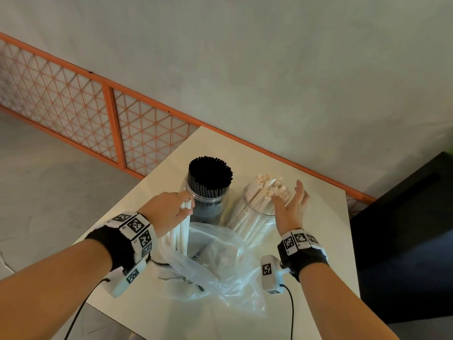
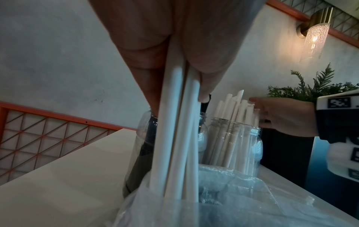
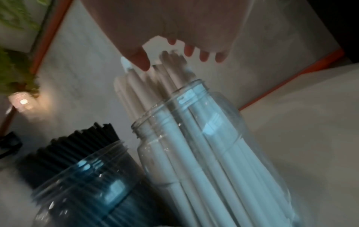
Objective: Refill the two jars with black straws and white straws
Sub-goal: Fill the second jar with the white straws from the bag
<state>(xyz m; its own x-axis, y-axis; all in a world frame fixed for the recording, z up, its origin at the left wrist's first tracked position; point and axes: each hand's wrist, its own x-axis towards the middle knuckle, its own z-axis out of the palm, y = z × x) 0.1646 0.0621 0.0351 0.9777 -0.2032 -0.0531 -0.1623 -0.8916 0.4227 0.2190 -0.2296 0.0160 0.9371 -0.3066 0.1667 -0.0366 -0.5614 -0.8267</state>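
Two clear jars stand side by side on the white table point(image 1: 318, 212). The left jar point(image 1: 208, 204) is packed with black straws point(image 1: 210, 175). The right jar point(image 1: 257, 217) holds white straws point(image 1: 267, 190) that lean and stick out of its mouth. My left hand point(image 1: 169, 209) grips a bunch of white straws point(image 1: 182, 231) whose lower ends stand in a clear plastic bag point(image 1: 220, 261), just left of the black jar. My right hand point(image 1: 291, 204) hovers open beside the white straw tips, its fingers point(image 3: 204, 55) spread and the thumb near one tip.
The crumpled plastic bag point(image 2: 233, 199) lies in front of both jars. An orange lattice railing point(image 1: 85, 114) runs along the wall behind the table. A dark cabinet point(image 1: 404, 229) stands to the right. A wall lamp point(image 2: 314, 35) and a fern point(image 2: 320, 87) show beyond.
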